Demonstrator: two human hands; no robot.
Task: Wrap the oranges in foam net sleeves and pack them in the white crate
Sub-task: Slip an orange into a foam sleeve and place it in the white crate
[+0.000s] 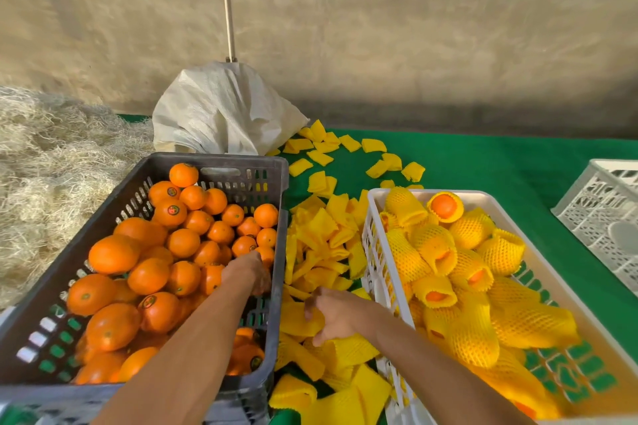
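Note:
A dark plastic crate on the left is full of bare oranges. My left hand reaches into it by the right wall, its fingers curled down among the oranges and hidden; whether it holds one I cannot tell. Between the crates lies a pile of yellow foam net sleeves. My right hand is down on this pile and pinches one sleeve between thumb and fingers. The white crate on the right holds several oranges wrapped in yellow sleeves.
A green cloth covers the table, with loose sleeves scattered at the back. A white woven sack stands behind the dark crate, and straw is heaped at the left. A second white crate sits at the far right.

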